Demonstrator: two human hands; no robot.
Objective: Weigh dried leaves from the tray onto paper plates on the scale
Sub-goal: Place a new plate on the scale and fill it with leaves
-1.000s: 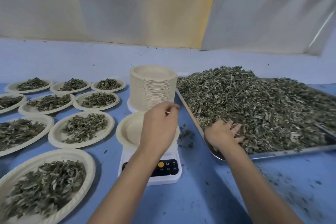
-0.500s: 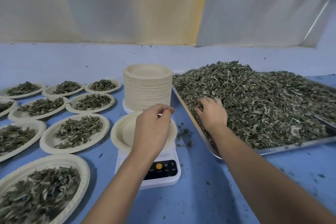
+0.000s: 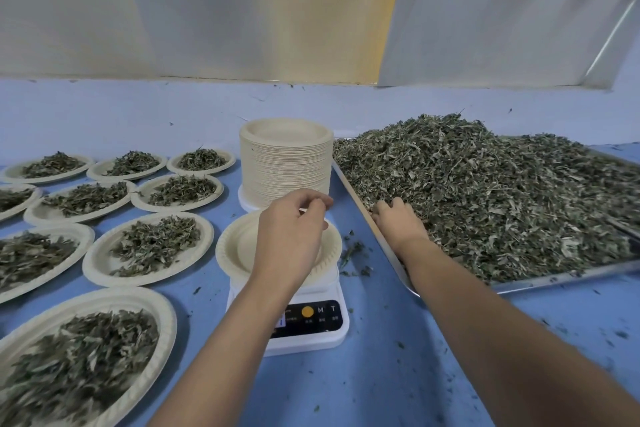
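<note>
1. Scale [image 3: 322,336]: empty paper plate [image 3: 237,250] sits on it.
2. Left hand [image 3: 291,239] over that plate, fingers curled near its far rim; can't tell if they pinch it.
3. Right hand [image 3: 398,224] right of scale, fingers dug into dried leaves [image 3: 485,191] on tray [image 3: 554,278]; grasp hidden.

A heap of dried grey-green leaves [image 3: 485,191] fills the flat silver metal tray [image 3: 554,279] to my right. Before me, a round cream paper plate [image 3: 239,250] sits level on the white digital scale [image 3: 325,333], seemingly empty; its far part is hidden from me.
</note>
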